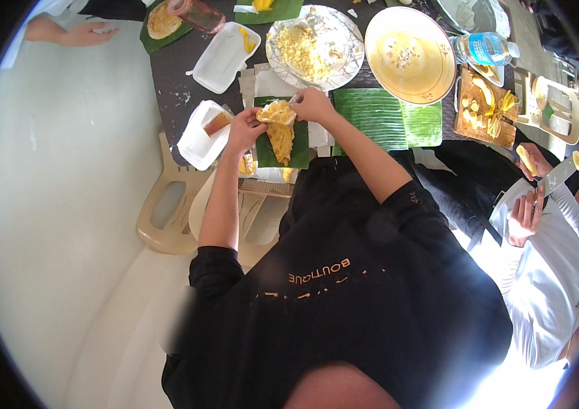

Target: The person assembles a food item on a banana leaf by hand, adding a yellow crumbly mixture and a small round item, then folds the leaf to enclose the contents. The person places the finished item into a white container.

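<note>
My left hand (244,131) and my right hand (312,105) pinch opposite edges of a golden, crepe-like flatbread (278,112), with some white along its upper part. Its wedge-shaped lower part points toward me, over a dark green piece of banana leaf (299,151) at the near edge of the table. Whether that part is a separate piece, I cannot tell. Close to my left hand stands an open white foam box (194,140) with a brown piece inside. A wider stretch of banana leaf (371,116) lies to the right of my right hand.
Beyond my hands are a plate (354,44) of yellow crumbly food, a cream plate (439,71) and another foam box (218,65). A water bottle (483,49) and a board (470,126) with cut bananas sit right. Beside me a person holds a knife (558,176) and banana.
</note>
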Available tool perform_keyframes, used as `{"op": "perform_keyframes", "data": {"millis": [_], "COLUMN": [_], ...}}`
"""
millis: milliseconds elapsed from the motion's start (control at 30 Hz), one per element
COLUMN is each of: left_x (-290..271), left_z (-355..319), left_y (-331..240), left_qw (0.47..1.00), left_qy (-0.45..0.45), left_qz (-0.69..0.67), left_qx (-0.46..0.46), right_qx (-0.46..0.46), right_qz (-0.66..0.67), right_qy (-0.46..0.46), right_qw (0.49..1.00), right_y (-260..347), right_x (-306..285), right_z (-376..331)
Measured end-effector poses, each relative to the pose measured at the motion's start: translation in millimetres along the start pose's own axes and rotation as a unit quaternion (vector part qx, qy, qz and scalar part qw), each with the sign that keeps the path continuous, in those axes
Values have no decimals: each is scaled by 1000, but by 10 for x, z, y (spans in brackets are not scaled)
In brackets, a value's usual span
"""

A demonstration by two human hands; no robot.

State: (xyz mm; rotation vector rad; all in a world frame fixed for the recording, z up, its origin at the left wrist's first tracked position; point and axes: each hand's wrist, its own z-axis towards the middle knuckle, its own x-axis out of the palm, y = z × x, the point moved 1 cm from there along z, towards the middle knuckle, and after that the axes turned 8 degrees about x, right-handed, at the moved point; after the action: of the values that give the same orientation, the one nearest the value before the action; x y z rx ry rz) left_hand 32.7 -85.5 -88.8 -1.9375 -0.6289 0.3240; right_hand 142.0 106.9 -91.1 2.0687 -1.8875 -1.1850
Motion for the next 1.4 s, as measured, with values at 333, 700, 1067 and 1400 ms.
{"op": "perform_keyframes", "data": {"millis": [333,700,1067,1400], "left_x": [140,311,824,820], "left_z": [-72,241,-566,-632], "left_y": [-529,-894,-539,-384], "left_qw": [885,864,807,798], "left_qy": [-27,79,-23,-44], "left_qz": [464,477,583,584], "left_qx": [16,140,93,141], "right_qx": [-55,-3,23,28], "right_qz": [-63,32,155,193], "right_qy": [-65,-50,-38,1], "right_qw": [994,998,987,981], "right_y": [22,-244,-453,-398], "right_x": [21,80,473,570], "right_z": [-155,-497,-377,-525]}}
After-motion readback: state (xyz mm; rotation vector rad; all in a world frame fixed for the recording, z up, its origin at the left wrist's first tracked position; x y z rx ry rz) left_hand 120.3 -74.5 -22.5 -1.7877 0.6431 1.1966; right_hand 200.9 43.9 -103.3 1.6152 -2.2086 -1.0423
